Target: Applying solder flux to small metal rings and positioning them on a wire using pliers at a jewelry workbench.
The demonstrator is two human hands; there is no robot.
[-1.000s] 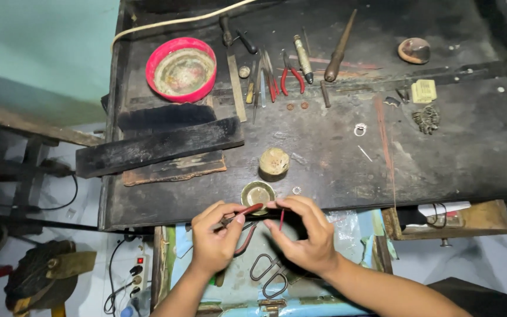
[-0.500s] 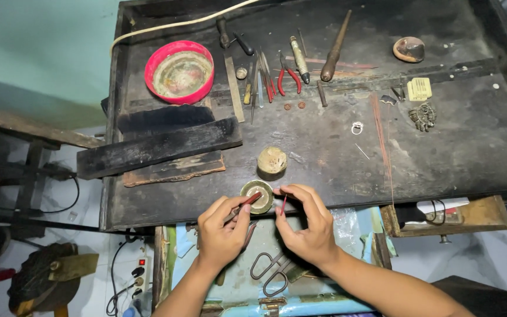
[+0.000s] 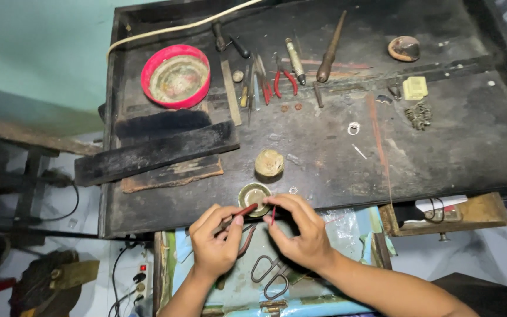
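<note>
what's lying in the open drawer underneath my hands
In the drawer, a pair of scissors lies with its looped handles showing. The left hand and right hand cover its blades and whatever else lies there.

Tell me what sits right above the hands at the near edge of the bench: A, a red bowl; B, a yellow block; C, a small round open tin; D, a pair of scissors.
C: the small round open tin lies at the bench's near edge, just beyond the fingers of the left hand and the right hand.

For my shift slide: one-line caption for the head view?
Left hand holds red-handled pliers beside right hand, near a small round tin on the dark workbench.
</note>
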